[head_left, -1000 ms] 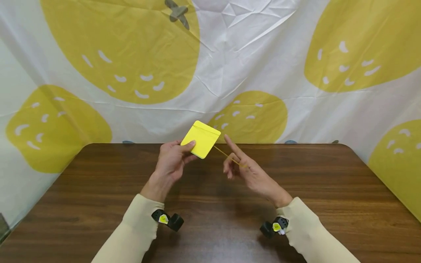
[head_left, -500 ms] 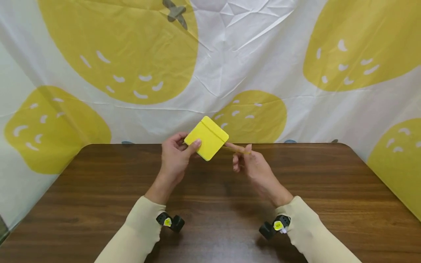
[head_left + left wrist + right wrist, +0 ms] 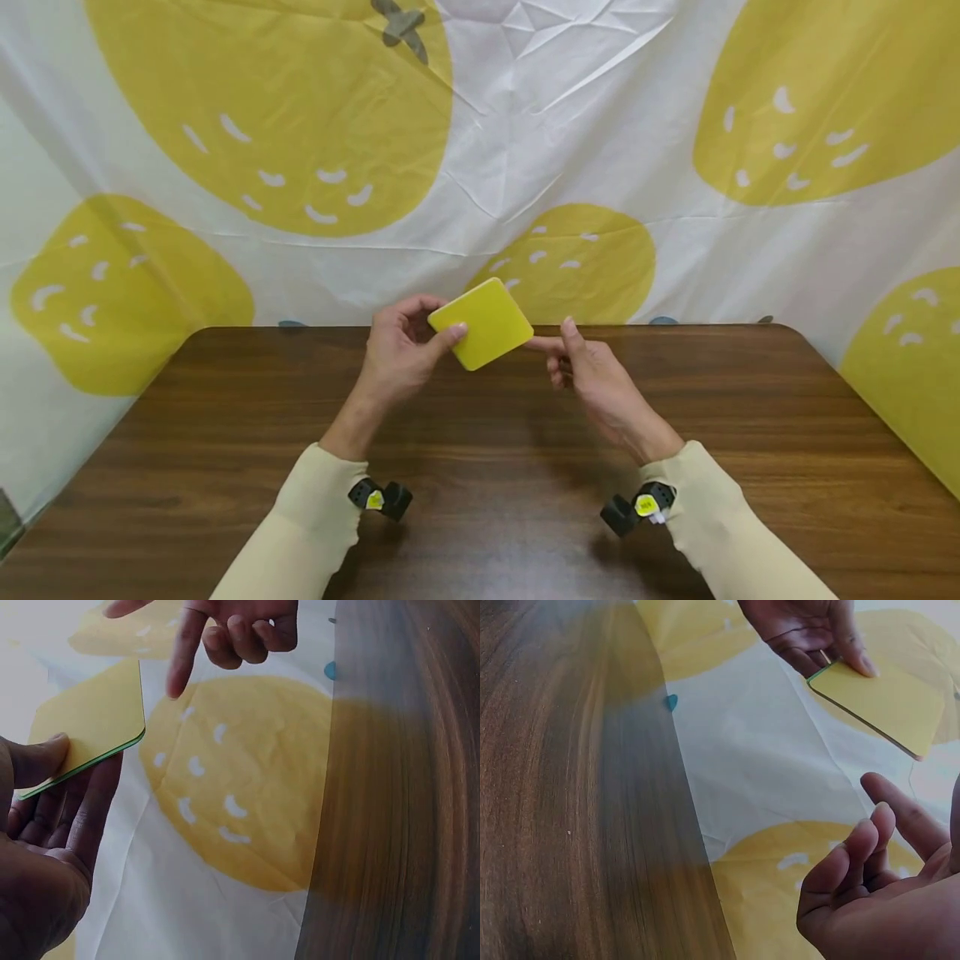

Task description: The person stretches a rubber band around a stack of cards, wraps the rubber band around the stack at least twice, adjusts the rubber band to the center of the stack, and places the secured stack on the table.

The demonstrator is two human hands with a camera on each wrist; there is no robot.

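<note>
A thin yellow square pad with rounded corners is held up above the far edge of the table. My left hand grips it at its left side, thumb on the yellow face and the other fingers behind. A green layer shows along the edge of the pad in the left wrist view. Just right of it is my right hand, index finger straight towards the pad's right corner, thumb raised, other fingers curled in. The right wrist view shows a gap between that right hand and the pad.
Below the hands spreads a brown wood-grain table. A white cloth printed with large yellow fruit hangs close behind its far edge. Each wrist wears a black strapped camera, such as the left wrist camera.
The pad has shifted right and turned; its face now looks smooth, where a creased strip showed before. The thin yellow line from pad to right hand is out of sight. The right thumb has risen.
</note>
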